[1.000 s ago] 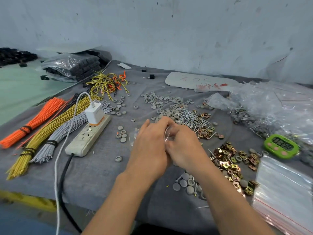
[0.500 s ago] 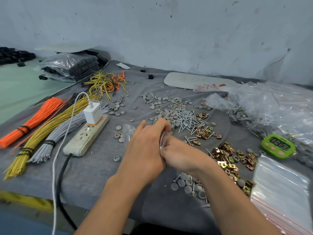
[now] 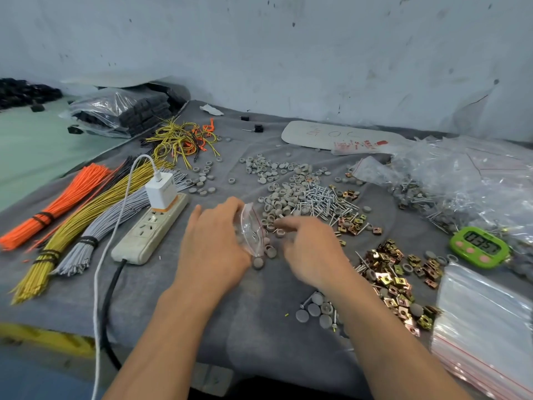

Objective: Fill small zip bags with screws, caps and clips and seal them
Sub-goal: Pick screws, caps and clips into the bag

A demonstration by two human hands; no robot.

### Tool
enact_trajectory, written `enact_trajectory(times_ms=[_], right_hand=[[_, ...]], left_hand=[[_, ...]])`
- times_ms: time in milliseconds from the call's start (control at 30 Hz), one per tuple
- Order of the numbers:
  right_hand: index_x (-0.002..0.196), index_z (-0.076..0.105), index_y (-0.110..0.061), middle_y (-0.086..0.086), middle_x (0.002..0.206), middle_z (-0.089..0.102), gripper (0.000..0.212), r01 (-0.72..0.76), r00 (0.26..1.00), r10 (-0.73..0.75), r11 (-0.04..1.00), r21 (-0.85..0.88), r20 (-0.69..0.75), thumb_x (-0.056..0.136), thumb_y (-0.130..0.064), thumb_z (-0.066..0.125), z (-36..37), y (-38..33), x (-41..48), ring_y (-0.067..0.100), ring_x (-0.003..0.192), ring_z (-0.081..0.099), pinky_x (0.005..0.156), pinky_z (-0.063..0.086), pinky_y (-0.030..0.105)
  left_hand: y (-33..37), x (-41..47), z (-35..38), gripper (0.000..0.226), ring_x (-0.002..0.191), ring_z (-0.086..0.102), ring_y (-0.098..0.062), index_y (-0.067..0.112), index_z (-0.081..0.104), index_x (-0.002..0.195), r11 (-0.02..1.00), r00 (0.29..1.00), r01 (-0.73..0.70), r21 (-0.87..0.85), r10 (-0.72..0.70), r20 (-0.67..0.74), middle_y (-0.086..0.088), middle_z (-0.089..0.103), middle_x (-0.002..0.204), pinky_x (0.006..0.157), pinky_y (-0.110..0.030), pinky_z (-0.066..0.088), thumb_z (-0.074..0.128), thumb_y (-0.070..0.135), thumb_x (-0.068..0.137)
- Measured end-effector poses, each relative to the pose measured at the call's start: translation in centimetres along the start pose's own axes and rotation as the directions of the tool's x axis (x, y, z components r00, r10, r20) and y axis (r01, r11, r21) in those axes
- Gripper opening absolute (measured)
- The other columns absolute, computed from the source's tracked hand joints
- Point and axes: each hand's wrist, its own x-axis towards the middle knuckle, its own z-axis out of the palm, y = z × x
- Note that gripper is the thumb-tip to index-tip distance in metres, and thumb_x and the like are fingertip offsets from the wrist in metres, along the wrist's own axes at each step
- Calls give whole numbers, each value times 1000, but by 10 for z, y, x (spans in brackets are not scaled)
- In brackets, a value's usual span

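My left hand (image 3: 213, 243) holds a small clear zip bag (image 3: 251, 230) with a red stripe, its mouth turned to the right, low over the grey cloth. My right hand (image 3: 311, 249) is just right of the bag, its fingers reaching left towards the grey caps (image 3: 281, 197); it is blurred and I cannot tell whether it pinches anything. Silver screws (image 3: 323, 200) lie heaped behind my right hand. Brass clips (image 3: 389, 269) are scattered to its right. A few more caps (image 3: 314, 310) lie near my right forearm.
A white power strip (image 3: 150, 229) with a charger sits left of my left hand, beside orange, yellow and grey wire bundles (image 3: 57, 226). A green timer (image 3: 478, 246) and a stack of empty zip bags (image 3: 484, 321) are at right. Filled bags (image 3: 461, 180) pile at back right.
My hands were pressed together around the bag; now they have parted. The left keeps the bag, the right has moved off to the right and reaches towards the caps.
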Motion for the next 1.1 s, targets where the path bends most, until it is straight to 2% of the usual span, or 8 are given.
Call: enact_trajectory(times_ms=[67,133,333,467,600,800,933,1100], right_hand=[[129,69,-29,3,122,69,46,77,995,-58,970,-232,85,90,-7,60,10,3,0,26,109,66,90,52,33],[114,73,-24,6,109,68,36,102,993,-79,948,-302,88,86,-4,61,16,2,-1,30,104,66,80,51,32],[100,73,-20,10,100,72,22,10,1000,-6,940,-342,13,88,-5,61,11,6,0,31,94,69,71,49,31],[100,74,-30,1,99,72,33,-47,994,51,998,44,-96,93,-2,56,5,8,-1,23,88,71,80,59,34],[74,74,-30,-12,71,75,27,45,989,14,921,386,-150,84,-4,74,5,-1,-4,3,64,71,64,58,22],[72,72,-18,3,60,73,13,29,999,-7,860,509,-46,76,-7,77,9,-9,-4,13,50,61,49,46,24],[72,77,-28,-8,63,73,13,88,996,-80,905,416,-37,79,-17,77,6,-10,-4,7,54,65,47,48,22],[76,80,-30,-10,71,76,20,124,960,40,830,544,-279,79,-11,74,-4,-10,-3,6,60,69,63,57,27]], left_hand=[[-4,1,5,43,106,61,-19,33,53,115,987,997,-28,159,16,80,8,68,105,115,-41,31,73,41,78],[-7,0,11,46,115,58,-19,32,52,122,968,986,-58,244,16,168,8,64,117,112,-37,31,69,38,80],[-4,1,19,58,121,52,-22,31,49,133,995,972,-12,96,-11,236,4,59,129,104,-34,31,72,34,80],[-2,0,19,52,119,55,-24,32,51,127,998,966,27,64,-42,253,4,62,127,99,-36,39,74,40,80],[7,-2,17,31,103,60,-25,31,52,101,1000,976,5,-20,0,216,5,65,103,77,-35,35,72,41,80],[15,0,18,31,83,58,-19,36,48,82,980,967,32,-198,20,255,14,56,76,58,-18,32,75,25,71],[13,1,19,24,82,59,-16,36,53,84,974,971,53,-222,1,238,14,63,82,56,-20,34,74,26,76],[12,0,12,27,88,62,-13,33,60,91,949,987,134,-285,-101,127,14,68,89,69,-30,44,82,39,75]])
